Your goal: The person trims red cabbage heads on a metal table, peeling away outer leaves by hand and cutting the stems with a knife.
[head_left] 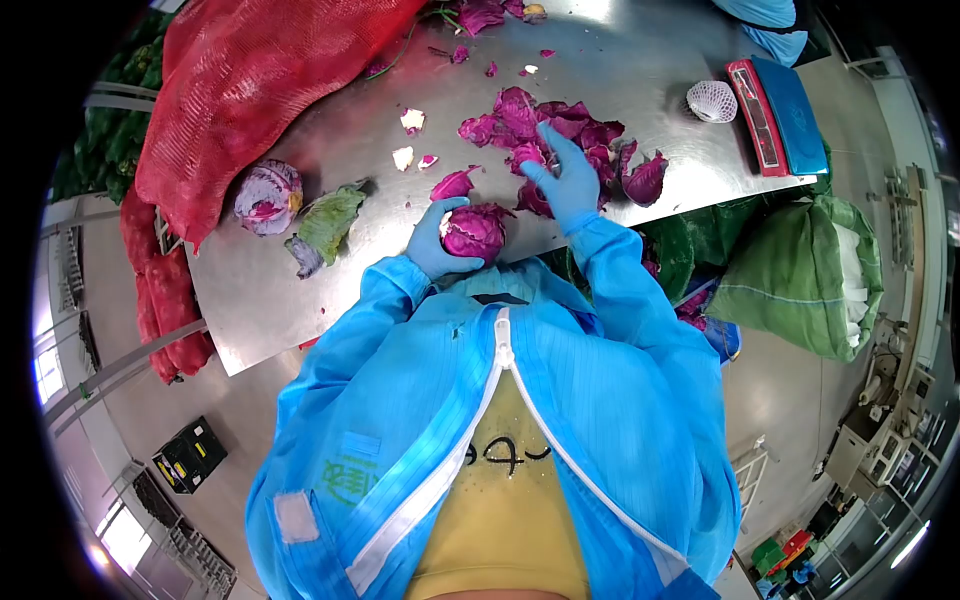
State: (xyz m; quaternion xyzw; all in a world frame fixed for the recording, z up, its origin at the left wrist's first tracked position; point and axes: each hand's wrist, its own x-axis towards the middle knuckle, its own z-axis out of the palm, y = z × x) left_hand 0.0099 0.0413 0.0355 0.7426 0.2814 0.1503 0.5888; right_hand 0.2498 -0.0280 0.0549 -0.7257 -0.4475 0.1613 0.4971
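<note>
My left hand [436, 242], in a blue glove, is closed around the side of a trimmed red cabbage [476, 232] at the table's near edge. My right hand [569, 182], also gloved in blue, is open, thumb and fingers apart, over the near side of a heap of loose purple cabbage leaves [518, 115]. I see nothing held in it. One curled cabbage leaf [644, 180] lies just right of that hand. To the left, a second, paler red cabbage [268, 197] rests beside a green outer leaf [330, 222].
A large red mesh sack [250, 90] covers the far left of the metal table [270, 290]. White stem pieces [412, 120] lie mid-table. At right are a white foam net [711, 102] and a blue-and-red case [785, 115]. A green woven sack [800, 275] stands beyond the right edge.
</note>
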